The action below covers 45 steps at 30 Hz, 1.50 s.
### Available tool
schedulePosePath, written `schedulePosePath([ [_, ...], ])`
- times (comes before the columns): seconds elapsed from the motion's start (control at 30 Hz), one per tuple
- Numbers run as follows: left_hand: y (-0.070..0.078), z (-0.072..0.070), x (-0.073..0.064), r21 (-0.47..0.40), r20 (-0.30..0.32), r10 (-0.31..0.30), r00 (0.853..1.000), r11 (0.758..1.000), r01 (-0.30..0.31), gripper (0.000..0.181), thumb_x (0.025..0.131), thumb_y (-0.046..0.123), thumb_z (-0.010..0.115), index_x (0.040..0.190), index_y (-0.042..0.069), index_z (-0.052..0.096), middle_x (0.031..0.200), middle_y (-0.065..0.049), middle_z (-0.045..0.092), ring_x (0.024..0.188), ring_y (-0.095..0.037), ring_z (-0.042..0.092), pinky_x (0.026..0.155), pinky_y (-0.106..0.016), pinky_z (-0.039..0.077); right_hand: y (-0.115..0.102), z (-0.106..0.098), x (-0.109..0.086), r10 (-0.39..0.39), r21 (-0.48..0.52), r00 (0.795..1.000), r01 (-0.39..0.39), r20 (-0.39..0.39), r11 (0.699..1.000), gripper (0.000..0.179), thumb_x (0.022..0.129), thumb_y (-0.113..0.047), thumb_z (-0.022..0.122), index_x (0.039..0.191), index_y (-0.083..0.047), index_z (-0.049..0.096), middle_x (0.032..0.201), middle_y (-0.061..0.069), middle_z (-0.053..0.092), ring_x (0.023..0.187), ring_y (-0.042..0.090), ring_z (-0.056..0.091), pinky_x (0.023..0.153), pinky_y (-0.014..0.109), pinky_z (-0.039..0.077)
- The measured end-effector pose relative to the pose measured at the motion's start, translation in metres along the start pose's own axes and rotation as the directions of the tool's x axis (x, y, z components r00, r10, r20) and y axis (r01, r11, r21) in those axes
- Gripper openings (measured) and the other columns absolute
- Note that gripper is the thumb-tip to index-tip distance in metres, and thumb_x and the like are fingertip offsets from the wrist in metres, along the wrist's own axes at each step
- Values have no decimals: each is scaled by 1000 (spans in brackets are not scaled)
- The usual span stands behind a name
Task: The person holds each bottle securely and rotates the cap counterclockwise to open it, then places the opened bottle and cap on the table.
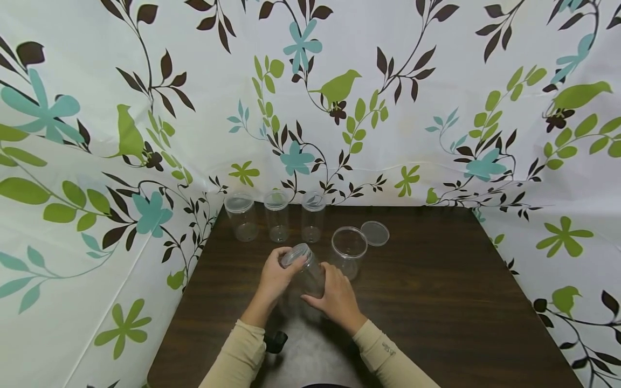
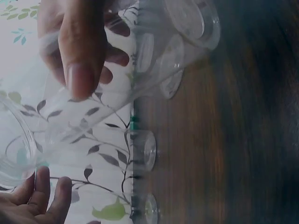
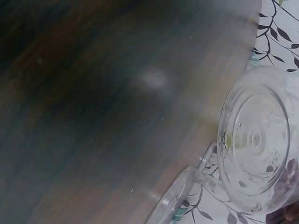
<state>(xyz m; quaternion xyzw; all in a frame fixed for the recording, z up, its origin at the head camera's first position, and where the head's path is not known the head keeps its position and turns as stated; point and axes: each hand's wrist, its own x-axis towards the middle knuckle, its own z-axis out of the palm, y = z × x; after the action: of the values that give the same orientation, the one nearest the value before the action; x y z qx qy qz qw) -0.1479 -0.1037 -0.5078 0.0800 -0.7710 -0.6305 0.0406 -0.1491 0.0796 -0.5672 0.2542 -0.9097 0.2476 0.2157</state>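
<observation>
Near the center of the frame, a person holds a clear container [image 1: 312, 277] tilted above a dark table [image 1: 446, 302], its long axis slanting from the rimmed end at upper left to the base at lower right. The left hand [image 1: 276, 275] pinches the rimmed end, while the right hand [image 1: 339, 297], gripping the body toward the base, is nearer the wider open jar [image 1: 347, 264] standing just beyond, a flat disc [image 1: 375, 233] behind it to the right.
</observation>
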Motion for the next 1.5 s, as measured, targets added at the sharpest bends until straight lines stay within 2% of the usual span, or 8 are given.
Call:
schedulePosePath([
  [0.23,-10,-8,9,-70,19,-30,999,997,31,52,98,45,65,130,4,64,118,-17,68,111,-29,59,96,-47,46,3,-3,0,36,57,999,-37,23,998,92,66,-49,93,130,2,51,114,13,62,96,28,62,78,47,53],
  [0.4,-22,-9,15,-153,64,-57,996,986,66,62,104,54,48,125,-1,66,112,-17,72,108,-34,65,108,-57,38,9,-5,0,53,152,998,-59,38,987,92,67,-41,95,134,3,49,121,14,59,103,29,62,86,48,53],
  [0.7,-46,-7,24,-159,93,-151,984,974,164,77,104,64,31,124,-1,67,109,-17,73,102,-36,66,80,-44,48,13,-23,8,124,435,988,-153,93,888,86,73,-26,93,140,-1,44,125,12,51,110,29,57,91,47,52],
  [0.87,-54,-5,27,-143,126,-190,974,968,207,79,104,66,24,125,3,67,110,-13,73,102,-34,66,82,-45,49,15,-34,9,163,492,979,-203,125,846,82,74,-24,92,137,-1,45,120,10,52,110,26,56,93,45,50],
  [1.07,-60,-2,29,-148,175,-201,964,963,227,80,105,64,20,129,2,64,113,-14,72,103,-34,65,79,-43,50,23,-48,11,169,563,978,-206,119,800,84,76,-17,89,142,4,41,121,18,58,112,37,60,98,47,48],
  [1.17,-57,-2,28,-160,214,-212,953,955,248,80,106,61,18,131,-1,62,118,-20,69,107,-39,64,81,-46,50,26,-58,14,151,581,985,-173,87,795,86,77,-11,87,146,3,38,122,22,60,113,39,60,98,44,48],
  [1.37,-62,3,30,-147,232,-223,947,954,260,90,100,73,18,125,2,66,112,-15,71,87,-23,66,75,-37,52,34,-84,13,148,547,986,-169,82,820,86,76,-6,87,147,3,38,120,16,62,112,29,61,99,36,46],
  [1.5,-70,6,35,-145,231,-235,944,951,273,91,99,74,16,125,3,66,114,-16,71,86,-19,65,73,-35,51,57,-88,10,143,522,988,-148,50,840,87,75,-10,88,147,-2,40,119,11,63,113,23,59,101,25,40],
])
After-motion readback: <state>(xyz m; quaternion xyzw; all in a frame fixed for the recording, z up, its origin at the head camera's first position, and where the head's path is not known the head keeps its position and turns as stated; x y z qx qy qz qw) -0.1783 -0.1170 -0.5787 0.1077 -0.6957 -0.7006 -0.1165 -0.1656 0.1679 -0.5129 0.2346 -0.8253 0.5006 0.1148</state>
